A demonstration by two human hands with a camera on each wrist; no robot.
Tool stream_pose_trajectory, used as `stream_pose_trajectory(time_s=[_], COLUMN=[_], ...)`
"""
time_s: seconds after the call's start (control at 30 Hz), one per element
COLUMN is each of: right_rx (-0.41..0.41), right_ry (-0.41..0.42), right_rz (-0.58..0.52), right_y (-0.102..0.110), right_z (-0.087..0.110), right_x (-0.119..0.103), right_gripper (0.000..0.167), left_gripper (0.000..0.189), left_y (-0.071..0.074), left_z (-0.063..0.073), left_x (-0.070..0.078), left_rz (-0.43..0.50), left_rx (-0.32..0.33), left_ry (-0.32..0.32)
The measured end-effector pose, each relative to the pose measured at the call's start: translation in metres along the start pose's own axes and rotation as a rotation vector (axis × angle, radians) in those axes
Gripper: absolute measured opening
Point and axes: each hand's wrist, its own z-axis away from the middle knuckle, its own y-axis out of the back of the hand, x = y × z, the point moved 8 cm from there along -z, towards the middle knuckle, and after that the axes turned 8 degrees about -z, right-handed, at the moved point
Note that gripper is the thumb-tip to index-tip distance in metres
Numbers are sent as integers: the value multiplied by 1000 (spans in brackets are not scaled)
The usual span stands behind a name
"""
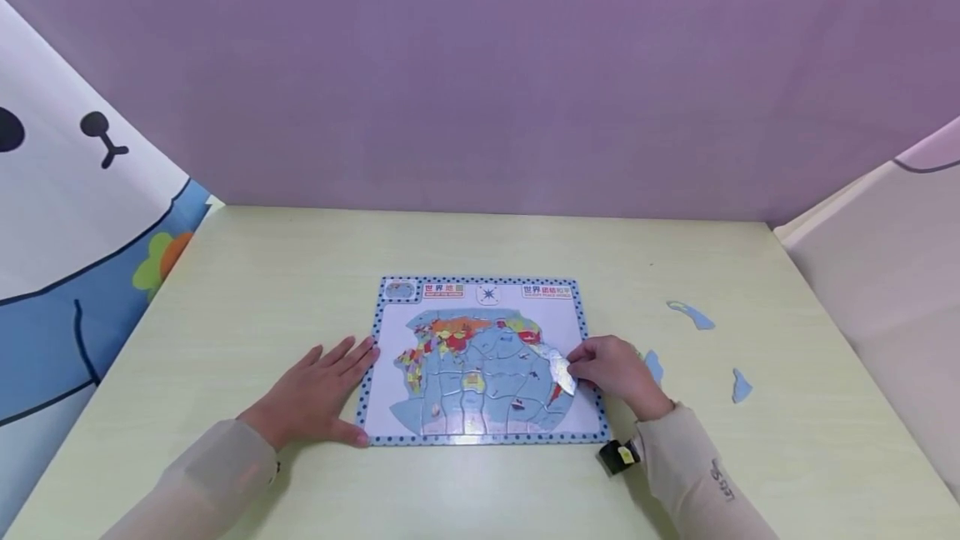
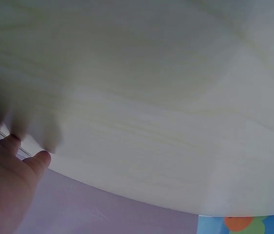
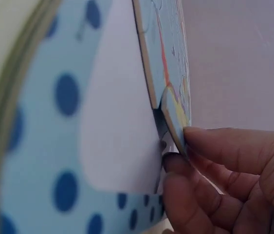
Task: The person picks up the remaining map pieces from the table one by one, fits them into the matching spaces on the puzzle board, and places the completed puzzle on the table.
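Pinching a puzzle piece (image 1: 561,374) between thumb and fingers of the right hand (image 1: 617,369), holding it tilted at the map's right edge on the puzzle board (image 1: 525,439). Resting the left hand (image 1: 318,390) against the board's left border. Reading 世界地图 upper left, 世界 opening the upper-right title; finding the sleeve lettering (image 1: 722,479) unclear. Seeing three loose pieces (image 1: 741,387) lying rightward on the table (image 1: 465,244), the nearest being partly blocked by the right hand.

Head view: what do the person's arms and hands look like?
Left hand and right hand bare. Long, pale beige fabric sleeves; dark lettering on the right one. A small black box with a yellow patch sits at the right cuff.
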Motion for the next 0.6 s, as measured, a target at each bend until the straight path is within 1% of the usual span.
stream_pose_trajectory(time_s=[0.13, 0.27, 0.37, 0.47, 0.6], right_rx=[-9, -22, -26, -9, -3], right_ry=[27, 27, 31, 46, 28], right_rz=[51, 96, 124, 157, 177], right_y=[1, 0, 0, 1, 1], right_z=[0, 0, 0, -1, -4], right_x=[-4, -6, -8, -10, -10], right_gripper=[11, 8, 7, 8, 9], left_gripper=[113, 113, 113, 113, 113], left_y=[-1, -3, -4, -4, -2], left_z=[-1, -1, -2, -2, -2], left_x=[0, 2, 1, -1, -2], left_rz=[-11, -10, -5, 4, 12], left_rx=[7, 5, -13, -23, -25], left_ry=[-6, -18, -5, 10, 12])
